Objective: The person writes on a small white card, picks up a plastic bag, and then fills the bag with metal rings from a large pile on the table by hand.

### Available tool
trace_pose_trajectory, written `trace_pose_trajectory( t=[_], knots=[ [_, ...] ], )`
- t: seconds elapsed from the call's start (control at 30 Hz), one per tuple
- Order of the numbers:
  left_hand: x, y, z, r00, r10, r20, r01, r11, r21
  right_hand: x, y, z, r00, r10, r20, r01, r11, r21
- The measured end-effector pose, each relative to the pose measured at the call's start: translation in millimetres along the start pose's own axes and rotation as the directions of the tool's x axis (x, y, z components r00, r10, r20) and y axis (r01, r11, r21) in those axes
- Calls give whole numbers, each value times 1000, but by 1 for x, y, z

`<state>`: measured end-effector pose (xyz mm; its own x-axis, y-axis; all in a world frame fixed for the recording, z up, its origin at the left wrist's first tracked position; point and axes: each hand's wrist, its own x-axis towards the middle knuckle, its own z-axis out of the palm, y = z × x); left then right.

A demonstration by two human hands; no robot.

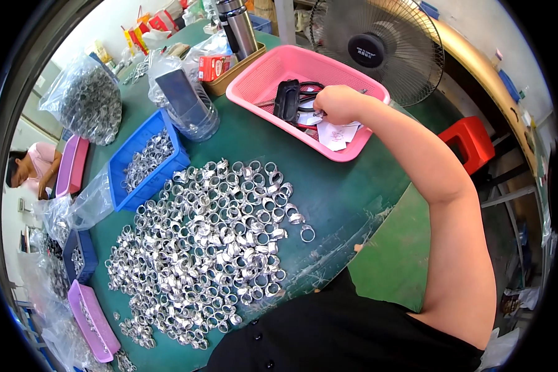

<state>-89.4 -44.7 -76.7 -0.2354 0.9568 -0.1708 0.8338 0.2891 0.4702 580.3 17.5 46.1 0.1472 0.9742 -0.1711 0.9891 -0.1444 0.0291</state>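
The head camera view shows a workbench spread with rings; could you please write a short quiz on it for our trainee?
1. Which of the person's hands reaches into the pink plastic basket?
2. True or false: in the picture, the red plastic stool is left of the basket.
3. Fill in: silver-coloured ____ lie in a wide pile on the green table.

Key:
1. The right hand.
2. False; it is to the right.
3. Rings.
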Motion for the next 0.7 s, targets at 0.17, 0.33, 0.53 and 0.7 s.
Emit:
trace_pose_trajectory(
  t=[0.17,0.33,0.53,0.7],
  knots=[
    [9,1,1,1000,-6,9,6,1000,-8,5,1,4,1000,1,-22,-1,1000,1],
    [2,4,5,1000,-11,20,12,1000,-18,-9,5,0,999,12,51,-15,998,58],
    [9,7,4,999,-21,28,22,1000,-18,4,3,5,999,29,-27,-27,998,59],
    [8,7,6,999,-29,43,30,999,-16,1,4,9,999,53,-12,-51,992,114]
  ],
)
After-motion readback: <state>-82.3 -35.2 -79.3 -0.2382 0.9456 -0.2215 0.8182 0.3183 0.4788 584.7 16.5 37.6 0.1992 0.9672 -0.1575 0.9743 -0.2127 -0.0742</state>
